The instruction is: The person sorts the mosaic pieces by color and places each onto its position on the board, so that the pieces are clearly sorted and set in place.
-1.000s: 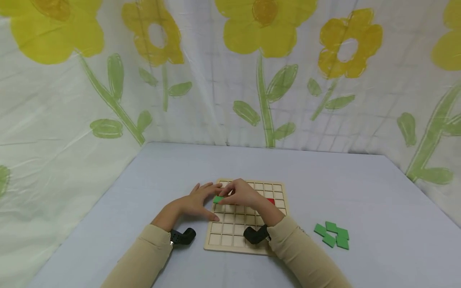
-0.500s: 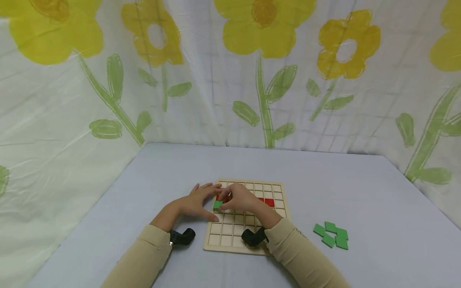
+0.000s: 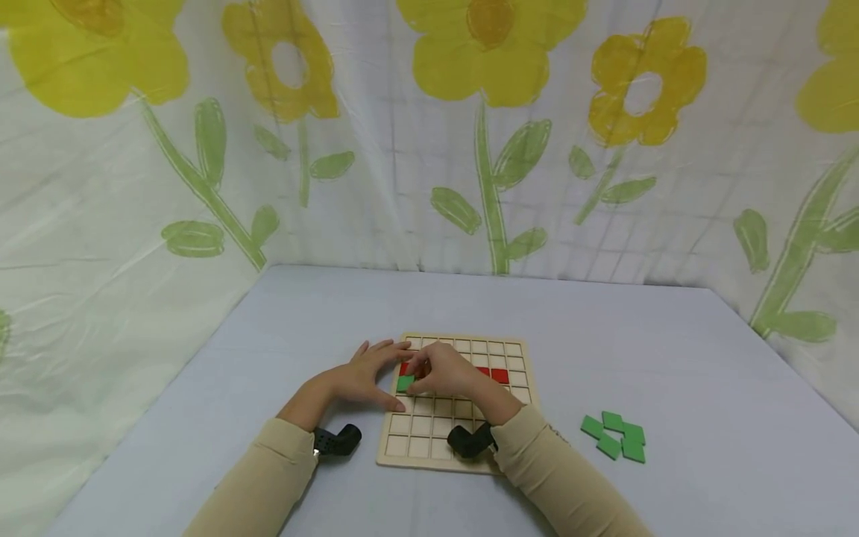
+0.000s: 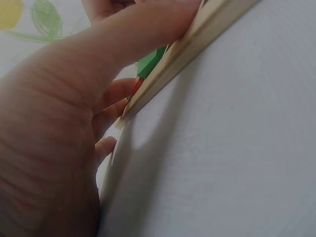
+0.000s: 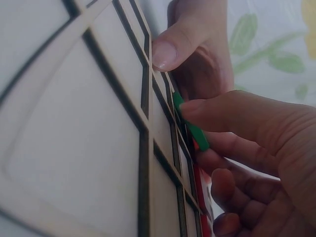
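A wooden grid board (image 3: 419,426) lies on the table in the head view, with red tiles (image 3: 499,377) in one row, partly covered by my right hand (image 3: 446,371). That hand pinches a green square tile (image 3: 406,384) at the board's left column, just on the near side of a red tile (image 3: 405,368). The right wrist view shows the green tile (image 5: 200,137) tilted in the grid, between thumb and finger. My left hand (image 3: 362,380) rests spread along the board's left edge, its thumb on the near cells. In the left wrist view the green tile (image 4: 150,62) stands above the rim.
Several loose green tiles (image 3: 609,445) lie on the table (image 3: 678,358) to the right of the board. A curtain with painted flowers (image 3: 490,186) hangs behind the table. Each wrist wears a black camera (image 3: 338,440).
My right hand has brought the green tile slightly toward me, uncovering the red tile at the left edge and more red to the right. The left hand keeps its place.
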Tool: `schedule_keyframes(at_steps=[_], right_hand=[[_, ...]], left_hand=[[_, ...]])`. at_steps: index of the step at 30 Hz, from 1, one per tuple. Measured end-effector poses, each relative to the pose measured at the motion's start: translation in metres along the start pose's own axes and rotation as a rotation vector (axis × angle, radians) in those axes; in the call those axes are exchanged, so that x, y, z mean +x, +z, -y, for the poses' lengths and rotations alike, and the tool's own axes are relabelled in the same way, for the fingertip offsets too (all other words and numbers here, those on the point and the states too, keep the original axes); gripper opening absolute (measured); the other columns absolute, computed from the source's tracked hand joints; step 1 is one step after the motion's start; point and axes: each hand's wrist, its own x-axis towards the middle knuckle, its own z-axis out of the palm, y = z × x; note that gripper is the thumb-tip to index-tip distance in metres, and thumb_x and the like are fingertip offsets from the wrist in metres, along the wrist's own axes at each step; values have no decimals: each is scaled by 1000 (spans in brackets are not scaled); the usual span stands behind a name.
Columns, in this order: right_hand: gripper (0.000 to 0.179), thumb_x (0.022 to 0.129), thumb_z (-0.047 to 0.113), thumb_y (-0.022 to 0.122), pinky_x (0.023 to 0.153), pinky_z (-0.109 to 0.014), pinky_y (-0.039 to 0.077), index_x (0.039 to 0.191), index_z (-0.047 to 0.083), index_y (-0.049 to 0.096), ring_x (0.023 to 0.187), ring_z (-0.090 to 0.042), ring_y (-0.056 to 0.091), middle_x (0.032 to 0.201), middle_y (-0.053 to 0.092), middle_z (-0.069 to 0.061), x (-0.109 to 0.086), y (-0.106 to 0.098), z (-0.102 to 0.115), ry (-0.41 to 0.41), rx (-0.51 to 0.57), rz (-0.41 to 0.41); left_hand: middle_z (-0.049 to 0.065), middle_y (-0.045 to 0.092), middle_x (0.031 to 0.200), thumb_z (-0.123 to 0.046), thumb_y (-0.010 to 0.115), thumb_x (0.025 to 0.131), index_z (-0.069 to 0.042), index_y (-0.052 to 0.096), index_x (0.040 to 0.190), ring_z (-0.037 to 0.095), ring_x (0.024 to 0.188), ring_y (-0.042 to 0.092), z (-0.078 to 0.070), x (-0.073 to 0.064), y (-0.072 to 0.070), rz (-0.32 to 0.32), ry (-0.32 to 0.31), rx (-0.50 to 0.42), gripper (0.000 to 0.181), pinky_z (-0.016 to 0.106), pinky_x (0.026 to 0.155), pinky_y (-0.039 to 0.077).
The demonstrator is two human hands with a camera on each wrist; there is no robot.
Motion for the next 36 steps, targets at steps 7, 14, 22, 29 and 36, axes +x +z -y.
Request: schedule_keyframes(at_steps=[7, 14, 22, 29, 36], right_hand=[[17, 75, 13, 77, 60, -19, 47, 89, 6, 71, 68, -7, 54, 77, 64, 1, 0, 1, 4, -5, -32, 11], [16, 74, 11, 77, 62, -20, 48, 89, 5, 71, 70, -8, 54, 78, 65, 0, 2, 1, 4, -37, -55, 4], [18, 74, 13, 77, 64, -21, 48, 90, 7, 71, 72, -9, 55, 79, 65, 1, 3, 0, 6, -21, -82, 10], [20, 76, 15, 77, 62, -22, 48, 93, 7, 71, 71, -10, 56, 81, 65, 0, -3, -9, 8, 12, -55, 19], [28, 78, 17, 75, 61, -23, 49, 103, 6, 69, 73, -12, 57, 92, 66, -5, -21, -24, 4, -11, -33, -2]], left_hand=[[0, 24, 155, -51, 75, 70, -26, 38, 142, 31, 145, 8, 2, -1, 0, -6, 6, -4, 85, 58, 114, -5], [-2, 22, 155, -51, 75, 70, -26, 37, 142, 28, 145, 7, 2, -2, -2, -4, -8, -7, 85, 57, 115, -6], [0, 23, 155, -50, 75, 71, -24, 37, 142, 30, 145, 8, 2, -1, -3, -7, 7, -14, 85, 58, 114, -6], [0, 24, 155, -50, 76, 70, -24, 39, 141, 30, 145, 8, 0, -1, -1, -4, -10, -19, 84, 57, 114, -6], [0, 20, 156, -51, 75, 69, -26, 37, 143, 28, 145, 8, -1, 0, 0, 5, -26, -9, 87, 57, 115, -5]])
